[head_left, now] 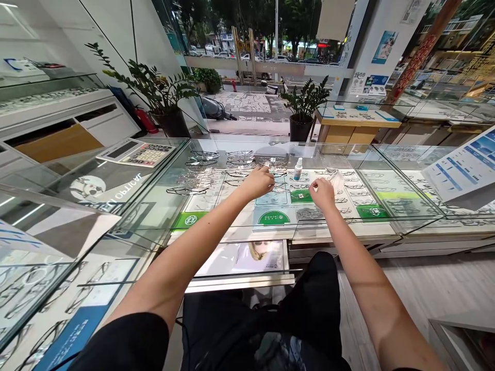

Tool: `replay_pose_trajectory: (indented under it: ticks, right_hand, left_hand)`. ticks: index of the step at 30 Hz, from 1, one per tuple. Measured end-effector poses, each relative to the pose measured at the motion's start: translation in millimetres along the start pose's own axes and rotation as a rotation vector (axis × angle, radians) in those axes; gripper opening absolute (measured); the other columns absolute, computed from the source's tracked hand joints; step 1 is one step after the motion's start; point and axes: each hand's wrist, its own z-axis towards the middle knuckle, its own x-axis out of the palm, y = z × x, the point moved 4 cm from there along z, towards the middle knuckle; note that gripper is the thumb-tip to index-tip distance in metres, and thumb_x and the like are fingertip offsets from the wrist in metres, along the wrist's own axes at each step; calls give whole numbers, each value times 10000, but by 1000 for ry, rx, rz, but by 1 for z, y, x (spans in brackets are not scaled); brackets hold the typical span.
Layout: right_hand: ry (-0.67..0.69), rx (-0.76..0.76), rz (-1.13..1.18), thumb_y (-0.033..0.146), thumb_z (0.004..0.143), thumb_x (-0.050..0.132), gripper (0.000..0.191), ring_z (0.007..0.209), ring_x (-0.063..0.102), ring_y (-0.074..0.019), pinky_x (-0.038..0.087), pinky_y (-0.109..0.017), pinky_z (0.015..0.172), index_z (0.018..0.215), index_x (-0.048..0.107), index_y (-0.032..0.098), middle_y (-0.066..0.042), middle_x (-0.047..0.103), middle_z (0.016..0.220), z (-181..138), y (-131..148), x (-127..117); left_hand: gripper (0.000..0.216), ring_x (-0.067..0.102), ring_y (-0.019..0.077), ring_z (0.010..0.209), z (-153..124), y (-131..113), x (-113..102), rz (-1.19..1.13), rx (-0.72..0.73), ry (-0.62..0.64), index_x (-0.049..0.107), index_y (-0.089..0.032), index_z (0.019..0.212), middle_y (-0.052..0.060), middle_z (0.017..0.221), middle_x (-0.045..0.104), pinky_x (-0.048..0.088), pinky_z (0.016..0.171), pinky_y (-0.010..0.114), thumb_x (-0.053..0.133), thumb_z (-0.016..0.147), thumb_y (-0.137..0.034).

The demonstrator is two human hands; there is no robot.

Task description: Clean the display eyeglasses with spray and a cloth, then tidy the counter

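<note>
Both my arms reach over a glass display counter (386, 219) full of eyeglass frames. My left hand (260, 182) is closed on a pair of glasses (279, 175) held just above the glass top. My right hand (322, 192) is closed, pinching a white cloth (337, 180) that lies on the glass. A small white spray bottle with a blue label (297, 169) stands upright between and just beyond the two hands.
A calculator (136, 152) lies on the counter at far left. A tilted blue-and-white price board (462, 172) stands at right. Potted plants (303, 111) and a glass entrance are beyond the counter. More display cases flank the left.
</note>
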Motion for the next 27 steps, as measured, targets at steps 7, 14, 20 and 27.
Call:
replay_pose_trajectory:
  ticks: [7,14,20,27]
  right_hand:
    - [20,11,13,251,966,576,119,1068,588,-334,459,-445,921,868,643,248,-116,714,1053,-1,1,-3]
    - [7,18,22,251,962,589,124,1071,585,-330,458,-447,938,858,657,247,-109,713,1048,-1,-1,-2]
    - [26,25,29,258,958,601,120,1082,592,-336,465,-458,966,869,680,247,-111,720,1060,0,-5,0]
    - [17,24,50,254,951,600,117,1092,590,-345,467,-472,973,862,676,249,-119,719,1067,0,-5,-1]
  left_hand:
    - [268,653,303,1072,-42,-27,-56,-144,18,8,860,-191,998,100,1105,858,455,975,443,614,1052,-284]
    - [180,762,245,1031,-104,-96,-101,-790,83,285,869,-272,939,30,1020,856,550,891,326,713,938,-182]
    - [195,760,252,925,-142,-132,-26,-869,131,479,883,-260,948,47,955,850,541,855,335,724,903,-155]
    - [215,724,261,964,-140,-106,56,-488,52,450,817,-213,828,63,942,822,500,869,358,668,976,-163]
